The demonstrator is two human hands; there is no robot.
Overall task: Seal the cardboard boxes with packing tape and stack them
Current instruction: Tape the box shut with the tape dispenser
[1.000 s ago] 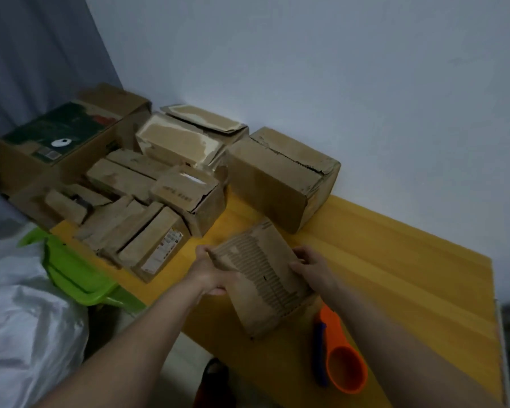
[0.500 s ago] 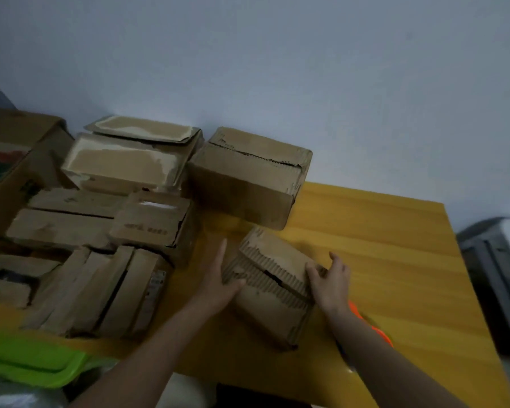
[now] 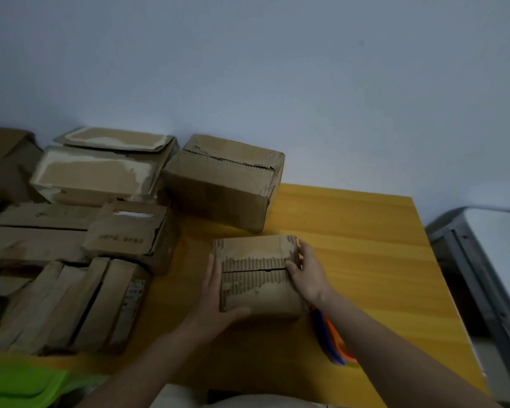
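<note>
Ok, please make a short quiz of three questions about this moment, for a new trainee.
1. True or false: both hands hold the small torn box.
2. Where is the tape dispenser? A) on the big box B) under the right forearm, on the yellow table C) in the left hand
3. Fill in: the right hand is at the box's ___ side.

Key: 1 true; 2 B; 3 right.

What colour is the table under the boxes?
Yellow-orange wood grain on the table, clear in the head view.
</note>
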